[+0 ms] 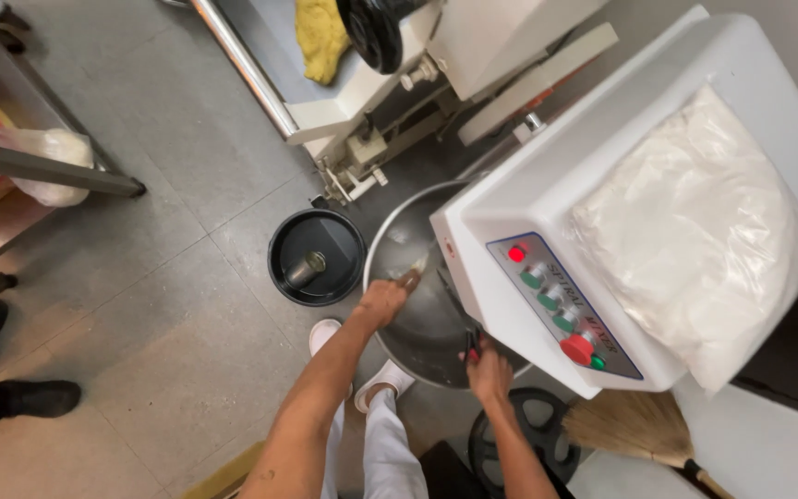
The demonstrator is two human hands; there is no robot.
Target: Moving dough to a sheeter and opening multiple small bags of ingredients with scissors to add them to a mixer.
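Observation:
I look down on a white floor mixer [547,176] with a steel bowl [422,323] under its head. My left hand [382,300] is inside the bowl, closed on a small scraper [411,274] whose blade rests against the bowl's wall. My right hand [489,370] grips the bowl's near rim beside the mixer head; something small and red shows at its fingers. The control panel [561,310] has red and green buttons. A clear bag of white powder [695,231] lies on top of the mixer.
A black bucket [316,257] holding a metal cup stands on the grey tiled floor left of the bowl. Another machine with yellow dough [320,37] is behind. A straw broom [634,430] and black wheel [519,439] lie at right. Another person's black shoes [11,397] are at left.

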